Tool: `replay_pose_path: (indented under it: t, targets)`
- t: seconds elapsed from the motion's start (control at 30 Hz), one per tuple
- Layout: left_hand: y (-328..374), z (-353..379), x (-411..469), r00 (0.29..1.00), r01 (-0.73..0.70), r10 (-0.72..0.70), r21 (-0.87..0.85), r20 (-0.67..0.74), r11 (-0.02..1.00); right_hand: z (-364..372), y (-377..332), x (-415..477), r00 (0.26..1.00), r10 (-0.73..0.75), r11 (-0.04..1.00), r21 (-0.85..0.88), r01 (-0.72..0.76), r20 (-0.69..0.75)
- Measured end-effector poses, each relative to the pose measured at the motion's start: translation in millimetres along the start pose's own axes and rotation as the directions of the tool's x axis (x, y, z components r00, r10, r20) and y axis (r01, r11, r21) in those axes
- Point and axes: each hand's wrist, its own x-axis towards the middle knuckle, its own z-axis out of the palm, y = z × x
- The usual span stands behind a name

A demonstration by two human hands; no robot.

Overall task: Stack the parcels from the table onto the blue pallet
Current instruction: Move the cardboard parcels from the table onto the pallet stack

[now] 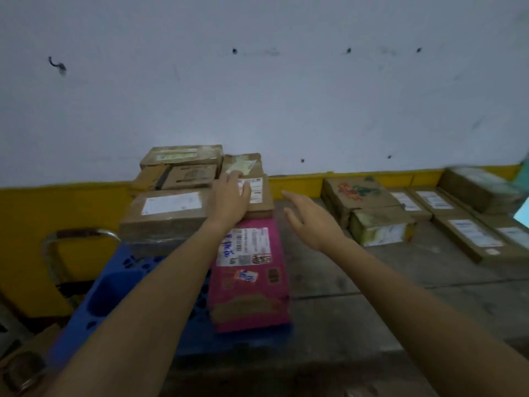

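Note:
The blue pallet (114, 287) lies at the lower left. On it stand several brown cardboard parcels, among them a large one with a white label (163, 216), and a long pink parcel (252, 282) lies along its right side. My left hand (232, 196) rests flat, fingers spread, on a small brown parcel (259, 193) at the back right of the stack. My right hand (309, 219) hovers open just right of that stack, above the table, holding nothing. More brown parcels (360, 196) lie on the grey table (343, 282) at the right.
A white wall with a yellow base band (57, 204) stands right behind the pallet and table. A metal chair frame (57, 245) stands left of the pallet. Flat labelled parcels (469, 233) line the table's far right. A cardboard box (25, 362) sits at the bottom left.

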Motion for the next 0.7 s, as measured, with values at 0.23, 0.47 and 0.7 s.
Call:
replay_pose_path:
  t: [0.23, 0.47, 0.7]
  targets:
    - [138.4, 99.3, -27.4, 0.974, -0.114, 0.131, -0.103, 0.185, 0.988, -94.5, 147.3, -77.6, 0.980, 0.196, 0.980, 0.006, -0.196, -0.006]
    - [246.4, 191.8, -15.0, 0.937, -0.102, 0.158, -0.189, 0.312, 0.977, -153.2, 263.5, -118.7, 0.918, 0.393, 0.919, 0.032, -0.392, -0.046]
    - [316.6, 286.6, 27.5, 0.871, -0.172, 0.275, -0.272, 0.407, 0.947, -185.5, 365.4, -126.4, 0.856, 0.504, 0.864, 0.042, -0.502, -0.118]
